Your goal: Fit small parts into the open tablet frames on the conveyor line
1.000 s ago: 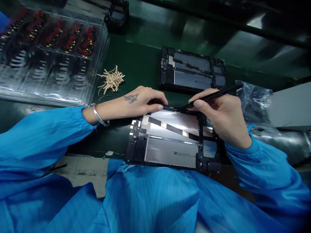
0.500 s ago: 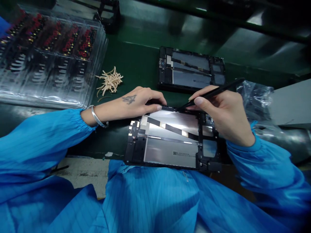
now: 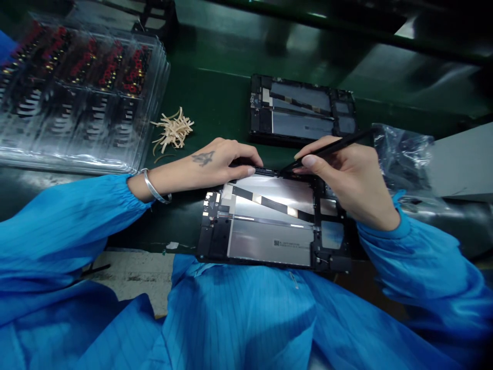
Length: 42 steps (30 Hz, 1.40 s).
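Observation:
An opened tablet (image 3: pixel 269 241) lies at the table's near edge, its silver inner panel crossed by a dark flat cable (image 3: pixel 275 204). My left hand (image 3: pixel 227 162) rests at its far edge, thumb and forefinger closed on the frame there. With my right hand (image 3: pixel 346 172) I grip black tweezers (image 3: pixel 327 149) like a pen. Their tip touches the tablet's far edge, right of my left fingertips. Part of the tablet's right end is covered by my right hand.
Behind lies a second opened tablet (image 3: pixel 300 123). A small heap of beige strips (image 3: pixel 174 129) sits left of it. Stacked clear plastic trays (image 3: pixel 150 123) holding small circuit boards stand at the far left. On the right are a crumpled clear plastic bag (image 3: pixel 402 154) and a white box (image 3: pixel 462 159).
My right hand and the tweezers have shifted very slightly left along the tablet's far edge. The left hand keeps its place, and the view has moved a little.

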Each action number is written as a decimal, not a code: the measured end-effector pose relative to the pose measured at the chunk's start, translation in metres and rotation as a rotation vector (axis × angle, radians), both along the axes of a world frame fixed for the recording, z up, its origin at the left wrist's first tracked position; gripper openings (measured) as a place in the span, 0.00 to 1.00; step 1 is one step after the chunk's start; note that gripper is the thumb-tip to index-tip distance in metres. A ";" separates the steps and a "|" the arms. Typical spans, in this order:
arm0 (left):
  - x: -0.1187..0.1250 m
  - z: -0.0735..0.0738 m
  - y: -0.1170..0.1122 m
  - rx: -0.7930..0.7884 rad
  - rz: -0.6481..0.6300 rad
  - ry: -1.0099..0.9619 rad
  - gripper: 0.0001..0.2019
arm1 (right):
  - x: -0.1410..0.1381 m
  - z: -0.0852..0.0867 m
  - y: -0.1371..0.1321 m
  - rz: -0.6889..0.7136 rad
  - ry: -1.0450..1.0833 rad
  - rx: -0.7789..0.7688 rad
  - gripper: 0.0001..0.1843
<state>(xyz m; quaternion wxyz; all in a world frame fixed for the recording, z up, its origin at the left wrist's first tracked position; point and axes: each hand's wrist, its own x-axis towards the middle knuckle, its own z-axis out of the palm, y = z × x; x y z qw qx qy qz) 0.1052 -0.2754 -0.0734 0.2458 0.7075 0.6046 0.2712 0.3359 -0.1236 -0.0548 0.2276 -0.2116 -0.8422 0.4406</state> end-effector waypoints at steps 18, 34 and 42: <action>0.000 0.000 0.000 -0.002 0.001 0.009 0.14 | 0.003 0.000 -0.002 0.017 0.035 0.051 0.08; 0.000 -0.001 -0.001 -0.002 0.015 0.006 0.14 | 0.001 0.001 -0.003 0.054 0.029 0.141 0.08; 0.000 0.000 -0.001 -0.010 0.009 0.007 0.15 | 0.002 0.002 -0.002 0.043 0.005 0.082 0.11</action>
